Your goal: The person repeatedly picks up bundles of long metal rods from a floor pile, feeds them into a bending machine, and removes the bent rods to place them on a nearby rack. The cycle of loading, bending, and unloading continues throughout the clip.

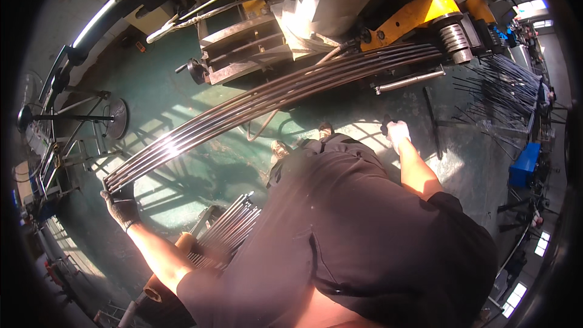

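1. Black metal stand with a round disc point(119, 118) stands at the far left, over the green floor point(240, 161).
2. Just below it, the gloved left hand point(123, 209) is at the left ends of several long metal bars point(172, 146), its fingers curled closed on them.
3. Those bars run side by side, up and rightward across the middle, their right ends by the machine; the step in hand looks like steadying their free ends.
4. Below the bars, a bundle of shorter rods point(234, 228) lies beside the person's left arm.
5. Above the bars, a pale machine frame point(246, 66) carries a dark handwheel point(195, 71).
6. Right of the body, the right hand point(398, 132), in a white glove, is well apart from the bars; something dark shows at its fingers, but I cannot tell whether it is gripped or how far the fingers open.
7. Farther right, a yellow arm point(407, 21) reaches toward a grooved roller point(455, 39) beside the bars' right ends; the next move probably calls for a level, even left-hand hold.
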Demonstrator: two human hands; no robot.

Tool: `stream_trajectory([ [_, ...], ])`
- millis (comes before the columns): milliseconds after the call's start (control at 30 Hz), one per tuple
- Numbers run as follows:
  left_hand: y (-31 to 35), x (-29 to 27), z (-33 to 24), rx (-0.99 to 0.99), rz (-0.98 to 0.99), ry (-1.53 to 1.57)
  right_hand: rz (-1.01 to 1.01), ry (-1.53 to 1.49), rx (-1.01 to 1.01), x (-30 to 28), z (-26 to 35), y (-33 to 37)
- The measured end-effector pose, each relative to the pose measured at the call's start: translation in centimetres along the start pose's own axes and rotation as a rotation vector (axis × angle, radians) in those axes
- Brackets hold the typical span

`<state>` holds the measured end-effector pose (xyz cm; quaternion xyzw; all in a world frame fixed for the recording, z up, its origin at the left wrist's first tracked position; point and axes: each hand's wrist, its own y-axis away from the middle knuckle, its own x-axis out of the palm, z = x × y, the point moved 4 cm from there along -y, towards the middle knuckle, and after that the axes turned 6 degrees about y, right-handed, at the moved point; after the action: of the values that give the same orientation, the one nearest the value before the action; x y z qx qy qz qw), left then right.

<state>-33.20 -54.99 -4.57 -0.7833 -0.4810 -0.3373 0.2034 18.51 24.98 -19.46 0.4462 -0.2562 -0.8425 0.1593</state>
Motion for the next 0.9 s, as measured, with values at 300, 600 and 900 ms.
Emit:
stream_trajectory([
  [300, -0.8, 5.1, 11.1, 0.397, -0.855, 0.163, 0.106, -0.125, -0.088, -1.7, -3.1, -7.1],
  [600, 0.5, 17.2, 43.6, 0.006, -1.068, 0.282, 0.261, 0.759, -0.359, -6.2, -12.0, -29.6],
  [900, -2.4, 35.4, 66.9, 0.250, 0.505, -2.342, 0.119, 0.404, -0.358, -20.5, -2.2, -40.6],
])
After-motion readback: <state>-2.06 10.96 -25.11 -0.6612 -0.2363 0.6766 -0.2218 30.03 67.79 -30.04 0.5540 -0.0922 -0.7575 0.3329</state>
